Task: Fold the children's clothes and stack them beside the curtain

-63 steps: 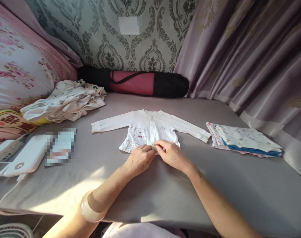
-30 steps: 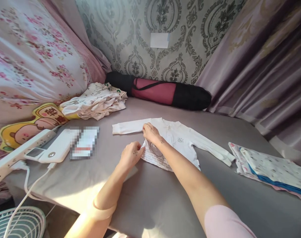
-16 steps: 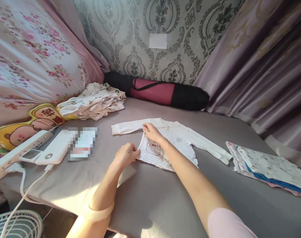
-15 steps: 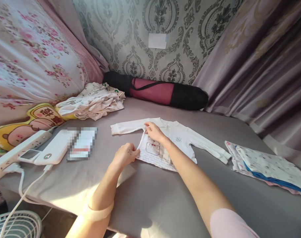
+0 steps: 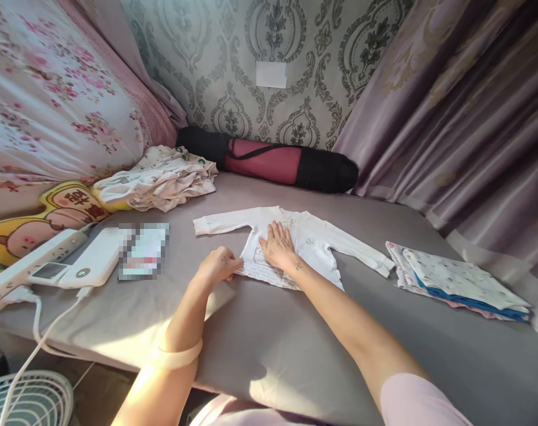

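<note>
A small white long-sleeved shirt (image 5: 316,263) lies spread on the grey sheet (image 5: 260,337), its sleeves stretched out to both sides. Printed drawings and lines of text show on its front, partly covered by my right hand (image 5: 278,245). That hand rests flat on the chest of the shirt with the fingers spread. My left hand (image 5: 219,264) pinches the shirt's lower left corner between thumb and fingers.
Folded clothes (image 5: 464,284) lie to the right, and a heap of crumpled clothes (image 5: 162,177) at the back left. A black and red bag (image 5: 269,160) lies along the wall. A power strip (image 5: 33,266), a white power bank (image 5: 94,257) and a blurred phone (image 5: 145,251) are at left.
My right hand has gone from gripping the shirt's left side to lying flat on its front. The left hand stays at the lower corner. The view has shifted slightly.
</note>
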A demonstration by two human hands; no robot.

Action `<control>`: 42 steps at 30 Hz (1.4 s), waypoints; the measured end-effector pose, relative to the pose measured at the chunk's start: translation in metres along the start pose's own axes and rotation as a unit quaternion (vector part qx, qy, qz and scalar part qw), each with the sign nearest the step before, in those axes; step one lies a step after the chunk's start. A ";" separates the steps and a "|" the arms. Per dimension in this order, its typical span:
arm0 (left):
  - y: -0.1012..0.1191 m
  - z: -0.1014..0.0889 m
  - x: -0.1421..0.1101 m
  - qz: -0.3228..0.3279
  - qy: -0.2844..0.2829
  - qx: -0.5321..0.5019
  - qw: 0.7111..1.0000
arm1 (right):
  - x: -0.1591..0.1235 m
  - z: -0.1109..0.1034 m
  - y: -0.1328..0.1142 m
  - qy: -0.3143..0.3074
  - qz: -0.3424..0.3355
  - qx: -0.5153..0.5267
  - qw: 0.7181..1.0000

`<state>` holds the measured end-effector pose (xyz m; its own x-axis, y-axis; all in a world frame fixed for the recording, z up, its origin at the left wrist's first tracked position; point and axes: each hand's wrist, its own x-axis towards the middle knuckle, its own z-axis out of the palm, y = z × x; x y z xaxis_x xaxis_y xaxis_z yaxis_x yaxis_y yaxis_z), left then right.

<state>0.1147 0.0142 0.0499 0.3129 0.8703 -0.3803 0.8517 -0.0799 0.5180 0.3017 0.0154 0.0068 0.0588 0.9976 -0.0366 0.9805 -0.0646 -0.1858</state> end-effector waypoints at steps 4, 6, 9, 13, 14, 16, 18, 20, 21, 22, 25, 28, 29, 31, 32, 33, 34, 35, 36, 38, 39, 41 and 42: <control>-0.010 -0.001 0.006 0.006 0.013 -0.026 1.000 | -0.027 0.005 -0.022 -0.036 -0.010 0.039 0.999; -0.016 0.000 0.009 0.015 0.015 -0.051 0.998 | -0.038 0.008 -0.031 -0.034 -0.006 0.050 0.998; -0.022 0.000 0.011 0.030 -0.013 -0.075 0.997 | -0.046 0.011 -0.038 -0.019 0.006 0.060 0.998; -0.024 0.000 0.011 0.051 -0.072 -0.087 0.992 | -0.048 0.011 -0.039 -0.011 0.013 0.066 0.998; -0.025 0.000 0.011 0.051 -0.076 -0.090 0.992 | -0.049 0.010 -0.039 -0.016 0.003 0.069 0.997; -0.026 0.000 0.012 0.042 -0.079 -0.096 0.991 | -0.054 0.008 -0.039 -0.027 -0.025 0.080 0.996; -0.027 0.000 0.014 0.036 -0.081 -0.101 0.991 | -0.063 0.006 -0.041 -0.037 -0.057 0.093 0.993; -0.028 0.000 0.014 0.034 -0.082 -0.103 0.991 | -0.076 0.005 -0.046 -0.042 -0.079 0.106 0.990; -0.028 -0.001 0.013 0.035 -0.083 -0.105 0.990 | -0.084 0.004 -0.049 -0.045 -0.088 0.112 0.989; -0.027 -0.001 0.012 0.035 -0.084 -0.107 0.990 | -0.092 0.002 -0.052 -0.050 -0.096 0.119 0.987; -0.027 -0.002 0.011 0.040 -0.084 -0.107 0.990 | -0.116 -0.007 -0.059 -0.080 -0.134 0.148 0.977; -0.030 -0.002 0.011 0.049 -0.089 -0.102 0.990 | -0.134 -0.025 -0.052 -0.140 -0.216 0.202 0.945; -0.031 -0.002 0.012 0.051 -0.092 -0.094 0.990 | -0.137 -0.032 -0.044 -0.164 -0.251 0.225 0.927; -0.029 -0.003 0.012 0.049 -0.070 -0.049 0.995 | -0.135 -0.044 -0.021 -0.177 -0.294 0.275 0.898; -0.026 -0.004 0.012 0.042 -0.036 -0.012 0.998 | -0.130 -0.049 -0.006 -0.153 -0.286 0.299 0.897; -0.020 -0.003 0.011 0.036 0.012 0.030 0.999 | -0.123 -0.051 0.012 -0.102 -0.254 0.317 0.908; -0.012 -0.002 0.009 0.037 0.063 0.068 0.995 | -0.114 -0.052 0.030 -0.046 -0.211 0.321 0.922; -0.003 0.000 0.008 0.052 0.106 0.098 0.988 | -0.103 -0.052 0.049 0.002 -0.166 0.312 0.935; 0.009 0.004 0.006 0.083 0.130 0.116 0.981 | -0.093 -0.049 0.067 0.041 -0.124 0.293 0.947; 0.034 0.018 0.003 0.186 0.103 0.118 0.970 | -0.073 -0.042 0.096 0.069 -0.067 0.228 0.969; 0.045 0.026 0.002 0.237 0.065 0.108 0.963 | -0.065 -0.037 0.106 0.062 -0.055 0.192 0.978; 0.062 0.045 0.004 0.301 0.028 0.091 0.949 | -0.056 -0.028 0.118 0.033 -0.048 0.124 0.991; 0.067 0.054 0.006 0.324 0.021 0.087 0.942 | -0.055 -0.025 0.120 0.021 -0.050 0.097 0.994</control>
<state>0.1956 -0.0121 0.0412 0.7775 0.6289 0.0051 0.5442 -0.6768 0.4958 0.4208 -0.0463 0.0107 -0.0243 0.9992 0.0321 0.9275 0.0345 -0.3723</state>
